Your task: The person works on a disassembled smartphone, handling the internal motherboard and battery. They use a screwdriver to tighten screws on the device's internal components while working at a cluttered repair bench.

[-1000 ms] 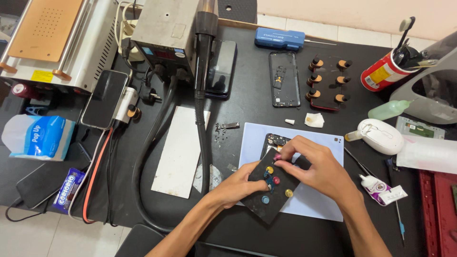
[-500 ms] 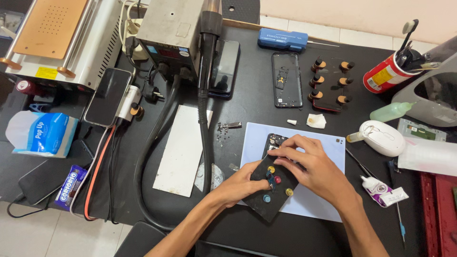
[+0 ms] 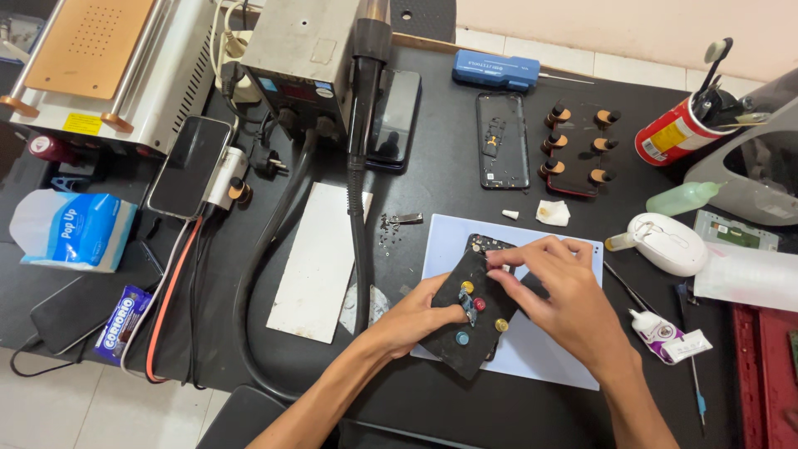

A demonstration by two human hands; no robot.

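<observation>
The phone [image 3: 470,320] lies tilted on the pale mat [image 3: 540,349], long axis running away to the right. The left hand [image 3: 416,314] grips its near edge; the right hand [image 3: 559,287], nearer the top end, pinches there.

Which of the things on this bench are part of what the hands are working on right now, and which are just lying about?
In hand:
- left hand
- right hand
- black phone panel with coloured clips, held by both
- pale blue mat under it

Lying about:
- opened phone body
- panel with wooden-tipped clips
- blue tool case
- red can of tools
- tissue pack
- white metal plate
</observation>
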